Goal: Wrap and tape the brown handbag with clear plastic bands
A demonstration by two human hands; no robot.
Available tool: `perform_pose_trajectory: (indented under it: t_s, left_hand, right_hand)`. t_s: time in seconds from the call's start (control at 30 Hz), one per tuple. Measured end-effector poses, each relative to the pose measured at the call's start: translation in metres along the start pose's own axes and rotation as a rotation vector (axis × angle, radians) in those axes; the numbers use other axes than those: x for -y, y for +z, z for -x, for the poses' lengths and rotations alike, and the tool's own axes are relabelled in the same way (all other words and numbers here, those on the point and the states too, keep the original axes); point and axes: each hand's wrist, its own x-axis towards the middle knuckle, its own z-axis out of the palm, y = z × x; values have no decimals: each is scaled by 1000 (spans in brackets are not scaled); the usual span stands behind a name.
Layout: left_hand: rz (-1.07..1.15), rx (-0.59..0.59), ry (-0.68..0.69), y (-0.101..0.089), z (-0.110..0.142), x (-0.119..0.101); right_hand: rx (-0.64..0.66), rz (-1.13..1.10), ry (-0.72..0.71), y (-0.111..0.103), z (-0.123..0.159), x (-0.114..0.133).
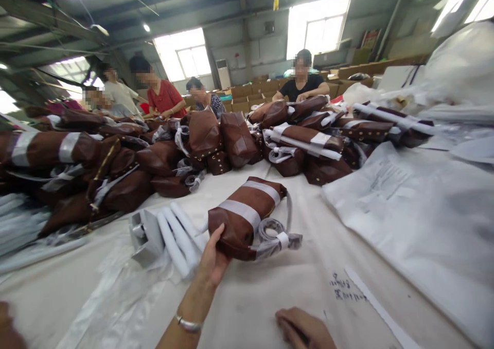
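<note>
My left hand (216, 259) is closed on the near left corner of a brown leather handbag (227, 220), thumb on top. Two pale wrapping bands go around the bag, which lies tilted over the white table. A coiled strap (272, 230) in clear wrap, tied with a white band, sticks out at its right side. Low in the view, my right hand (304, 328) is near the table, its fingers curled together and nothing visible in them. Left of the bag lie white padded rolls (179, 236) and a grey folded piece (145, 236).
Heaps of brown bags (127, 184) line the table's far side. A large white plastic bag (409, 215) covers the right. Handwriting (347, 290) marks the table cover (270, 297). Several people (304, 84) work beyond the heap, with cardboard boxes (266, 87) behind. A blurred skin-toned shape (10, 328) shows lower left.
</note>
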Motion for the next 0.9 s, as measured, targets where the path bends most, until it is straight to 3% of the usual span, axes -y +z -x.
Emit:
perform_pose_trajectory:
  t_s: [0.1, 0.17, 0.23, 0.3, 0.4, 0.5, 0.7, 0.9]
  left_hand:
    - [70, -18, 33, -20, 42, 19]
    - [97, -39, 22, -30, 66, 33]
    - [128, -50, -14, -38, 86, 47]
    - [152, -42, -49, -44, 103, 58]
    - [158, -12, -110, -50, 122, 71]
    - [143, -1, -213, -55, 132, 80]
    - [192, 86, -358, -66, 137, 86]
    - [326, 210, -421, -72, 145, 77]
  right_hand:
    - [-63, -420, 162, 0, -1, 15]
    - [-5, -814, 249, 6, 2, 25]
    - [50, -1123, 257, 15, 7, 34]
    - [11, -1268, 262, 23, 13, 43]
    - [-130, -1318, 269, 21, 21, 55]
    - [-153, -1307, 243, 9, 30, 64]
    - [-65, -1167, 177, -5, 47, 78]
    - [131, -899, -39, -19, 50, 99]
